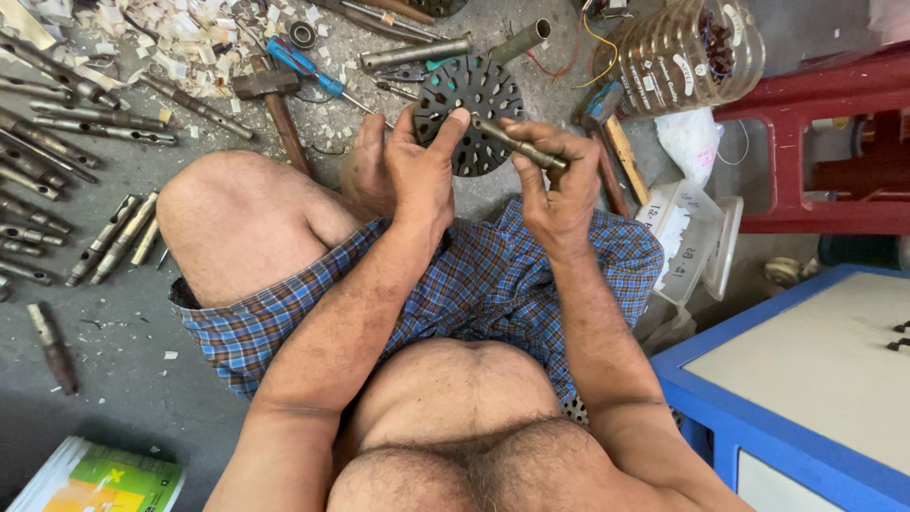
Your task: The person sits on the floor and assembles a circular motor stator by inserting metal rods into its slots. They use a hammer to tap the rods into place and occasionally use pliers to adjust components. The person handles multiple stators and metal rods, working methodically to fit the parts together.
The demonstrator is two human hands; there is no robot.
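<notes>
A dark round perforated disc [471,106] is held just above the grey floor [123,332], in front of the seated person's crossed legs. The left hand [417,166] grips its lower left edge, thumb pressed across the face and the remaining fingers curled behind it, out of sight. A short metal rod [517,144] lies against the disc's right side; the right hand [559,185] pinches it, fingers closed around its outer end. Whether the rod's tip sits inside one of the disc's holes cannot be made out.

Just left of the disc lies a hammer [270,100] with a wooden handle, its lower end hidden behind the knee. A blue-handled screwdriver [308,68] lies above it. A second hammer [607,133] is partly covered by the right hand. Metal tubes [57,133] line the floor at far left, several cut off by the frame edge. A clear plastic jar [687,52] stands at upper right beside a red stool [815,142], and a blue-edged box [806,398] fills the lower right corner, cropped.
</notes>
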